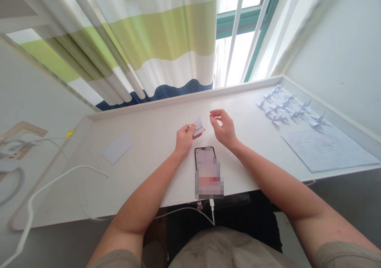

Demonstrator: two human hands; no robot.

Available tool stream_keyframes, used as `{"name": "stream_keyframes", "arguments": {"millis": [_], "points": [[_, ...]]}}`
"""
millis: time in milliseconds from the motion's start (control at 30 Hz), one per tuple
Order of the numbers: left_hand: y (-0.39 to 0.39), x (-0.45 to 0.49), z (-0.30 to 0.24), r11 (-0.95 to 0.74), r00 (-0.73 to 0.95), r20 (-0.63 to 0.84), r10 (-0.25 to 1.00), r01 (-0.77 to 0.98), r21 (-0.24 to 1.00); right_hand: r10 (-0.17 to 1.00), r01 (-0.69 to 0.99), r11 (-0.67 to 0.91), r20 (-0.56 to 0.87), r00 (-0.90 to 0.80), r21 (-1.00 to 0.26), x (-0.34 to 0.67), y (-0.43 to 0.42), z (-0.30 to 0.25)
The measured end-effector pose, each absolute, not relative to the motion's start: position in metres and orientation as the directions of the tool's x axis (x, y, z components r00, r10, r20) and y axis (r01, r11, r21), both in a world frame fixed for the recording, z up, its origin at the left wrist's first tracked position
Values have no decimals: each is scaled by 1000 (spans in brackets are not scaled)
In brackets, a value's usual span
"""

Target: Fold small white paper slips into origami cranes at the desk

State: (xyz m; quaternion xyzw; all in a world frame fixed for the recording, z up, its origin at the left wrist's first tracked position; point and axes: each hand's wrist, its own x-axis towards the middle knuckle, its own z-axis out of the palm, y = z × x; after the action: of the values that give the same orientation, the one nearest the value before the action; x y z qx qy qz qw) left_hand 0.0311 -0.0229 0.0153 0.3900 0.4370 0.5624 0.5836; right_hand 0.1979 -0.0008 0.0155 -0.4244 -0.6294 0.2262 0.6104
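My left hand (184,137) pinches a small folded piece of white paper (198,126) above the white desk (149,157). My right hand (224,127) hovers just to the right of the paper, fingers curled loosely apart and holding nothing. Directly below both hands lies a smartphone (207,168) on the desk, screen up, with a white charging cable (212,210) plugged into its near end.
Several folded paper cranes (287,109) sit at the desk's far right, beside a lined paper sheet (327,149). A small white paper slip (117,148) lies at the left. White cables (59,176) trail over the left edge. Striped curtains (143,49) and a window stand behind.
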Motion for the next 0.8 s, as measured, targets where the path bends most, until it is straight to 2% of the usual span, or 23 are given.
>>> {"name": "stream_keyframes", "arguments": {"millis": [100,233,333,500,567,667,800], "points": [[-23,31,15,51,-16,-59,998,-319,946,705,424,636,709,21,-645,205,-3,20],[-25,31,17,29,26,-22,999,-339,940,638,515,724,729,-247,-459,204,-2,14],[-26,30,19,38,96,-4,995,-355,934,641,538,722,713,-284,-435,202,1,10],[-26,31,19,75,155,-22,988,-345,936,703,516,651,698,-135,-556,202,5,9],[-27,32,18,82,166,-25,986,-349,934,701,552,631,706,-105,-545,202,4,9],[-25,32,17,91,150,-37,988,-373,923,652,609,682,714,-255,-405,201,1,11],[-21,25,20,143,137,-95,986,-397,907,546,533,809,651,-527,-247,203,-2,13]]}}
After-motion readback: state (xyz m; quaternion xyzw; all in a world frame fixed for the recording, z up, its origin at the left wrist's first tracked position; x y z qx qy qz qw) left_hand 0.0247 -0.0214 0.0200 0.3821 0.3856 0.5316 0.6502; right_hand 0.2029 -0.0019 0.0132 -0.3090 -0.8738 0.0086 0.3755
